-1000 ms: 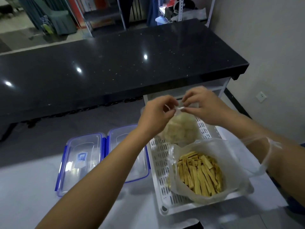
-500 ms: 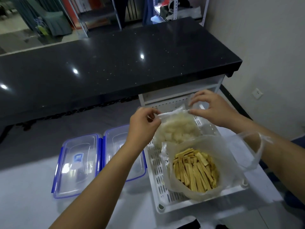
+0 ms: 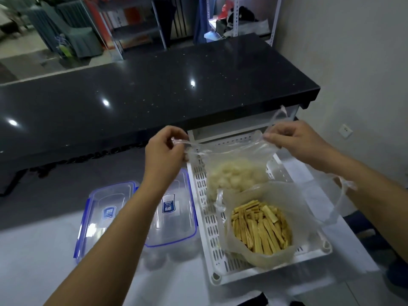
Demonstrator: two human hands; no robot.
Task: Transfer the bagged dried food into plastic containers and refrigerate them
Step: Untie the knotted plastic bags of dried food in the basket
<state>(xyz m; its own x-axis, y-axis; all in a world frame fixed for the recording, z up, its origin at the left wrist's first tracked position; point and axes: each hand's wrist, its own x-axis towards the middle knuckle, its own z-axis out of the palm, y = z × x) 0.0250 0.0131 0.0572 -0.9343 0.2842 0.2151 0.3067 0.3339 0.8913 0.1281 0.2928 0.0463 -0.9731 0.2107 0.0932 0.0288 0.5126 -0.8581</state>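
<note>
A clear plastic bag of pale white dried pieces sits at the far end of a white slotted tray. My left hand pinches the bag's left handle and my right hand pinches its right handle, stretching the mouth wide. Nearer me in the tray lies an open bag of yellow dried sticks. Two clear plastic containers with blue-rimmed lids, one on the left and one on the right, stand side by side left of the tray, partly hidden by my left forearm.
A long black stone counter runs across behind the white table. A beige wall with a socket stands to the right. Shelving and chairs fill the room beyond the counter.
The bag's top was pinched together between both hands. My hands have since moved apart, pulling the handles sideways and opening the bag of white pieces wide.
</note>
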